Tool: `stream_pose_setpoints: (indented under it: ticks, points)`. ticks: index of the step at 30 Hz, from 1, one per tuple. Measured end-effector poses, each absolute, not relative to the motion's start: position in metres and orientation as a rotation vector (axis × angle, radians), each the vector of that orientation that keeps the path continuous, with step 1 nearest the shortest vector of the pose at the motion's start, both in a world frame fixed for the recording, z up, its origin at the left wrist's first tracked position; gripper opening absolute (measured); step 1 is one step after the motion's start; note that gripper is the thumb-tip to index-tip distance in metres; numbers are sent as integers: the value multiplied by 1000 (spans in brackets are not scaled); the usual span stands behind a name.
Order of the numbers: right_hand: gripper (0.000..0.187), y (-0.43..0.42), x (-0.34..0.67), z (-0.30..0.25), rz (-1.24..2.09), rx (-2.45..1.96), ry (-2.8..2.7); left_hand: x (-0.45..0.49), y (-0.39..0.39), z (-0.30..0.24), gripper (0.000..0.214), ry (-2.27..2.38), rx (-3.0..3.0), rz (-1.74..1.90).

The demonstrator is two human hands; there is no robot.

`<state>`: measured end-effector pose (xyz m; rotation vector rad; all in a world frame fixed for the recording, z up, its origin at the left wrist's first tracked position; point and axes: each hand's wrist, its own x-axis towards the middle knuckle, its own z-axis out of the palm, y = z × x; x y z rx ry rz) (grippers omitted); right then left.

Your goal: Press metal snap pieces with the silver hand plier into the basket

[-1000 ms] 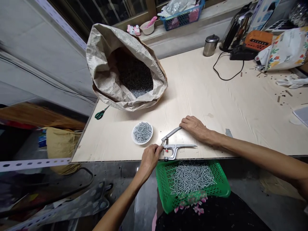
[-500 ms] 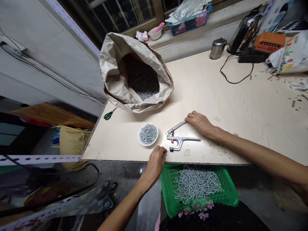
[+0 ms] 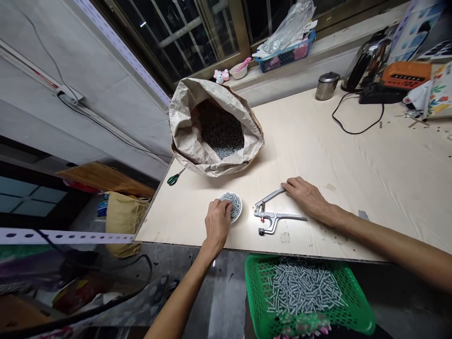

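My left hand [image 3: 217, 222] reaches over the white bowl [image 3: 241, 210], fingers curled and pinched at the small silver screw-like pieces [image 3: 233, 202] inside. Whatever lies between those fingertips is hidden. Snap pliers [image 3: 273, 220] with grey metal handles, a spring and a red tip lie on the table just right of the bowl, jaws facing left. The fingers of my right hand [image 3: 305, 195] close on the end of the upper handle. The lower handle is apart from it, so the pliers stand spread.
A wide-mouthed sack [image 3: 183, 141] of metal pieces stands behind the bowl, green-handled scissors [image 3: 173, 179] beside it. Below the table's front edge sits a green basket [image 3: 254, 301] of silver pieces. A metal canister [image 3: 326, 87], kettle [image 3: 367, 61] and black cord [image 3: 348, 131] are at the back right.
My left hand has moved from the table edge near the pliers' jaws up and leftward to the bowl. My right hand stays on the upper handle. The whole view has shifted slightly.
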<state>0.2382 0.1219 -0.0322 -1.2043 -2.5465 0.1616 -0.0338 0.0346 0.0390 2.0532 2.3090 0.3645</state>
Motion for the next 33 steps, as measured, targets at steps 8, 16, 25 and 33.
stream_pose_setpoints:
  ticks: [8, 16, 25, 33]
  points:
    - [24, 76, 246, -32, 315, -1091, -2520, -21, 60, 33, 17, 2521, 1826, 175]
    - [20, 68, 245, -38, 348, -1016, -2530, -31, 61, 32, 19, 2427, 1708, 371]
    - [22, 68, 243, -39, 293, -1025, -2561, -27, 51, 33, 18, 2428, 2013, 132]
    - [20, 67, 242, -41, 270, -1028, -2567, -18, 58, 35, 25, 2340, 2238, -291]
